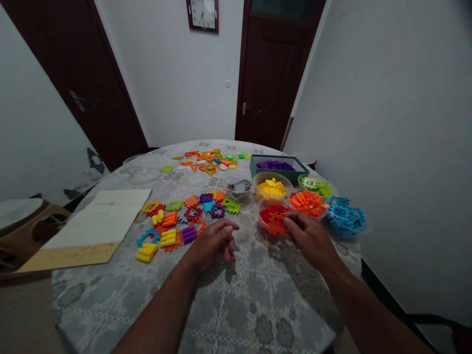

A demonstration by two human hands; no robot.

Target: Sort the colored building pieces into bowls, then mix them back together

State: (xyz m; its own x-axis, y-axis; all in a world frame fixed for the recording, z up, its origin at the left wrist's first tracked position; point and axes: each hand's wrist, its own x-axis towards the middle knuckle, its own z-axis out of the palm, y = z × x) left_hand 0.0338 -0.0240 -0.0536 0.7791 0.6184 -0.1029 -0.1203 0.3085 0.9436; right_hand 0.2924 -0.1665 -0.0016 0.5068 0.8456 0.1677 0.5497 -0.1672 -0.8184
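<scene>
My right hand (308, 238) pinches an orange-red lattice-shaped plastic piece (276, 223) at the near side of a clear bowl (262, 227) of red pieces. My left hand (216, 241) hovers over or rests on the tablecloth, its fingers loosely curled and apart with nothing between them. Left of it lie purple tubes (189, 234), yellow tubes (168, 238) and orange tubes (170, 219). Beyond them are gear-shaped pieces, among them a dark purple gear (217, 211) and a green gear (232, 206).
Bowls of yellow (273, 187), orange (309, 202), blue (345, 216), green (316, 187) and grey pieces (239, 187) stand around the red one. Behind them is a green box (298, 172) with purple pieces. A mixed pile (210, 160) lies farther back; a paper pad (99, 216) overhangs the left edge.
</scene>
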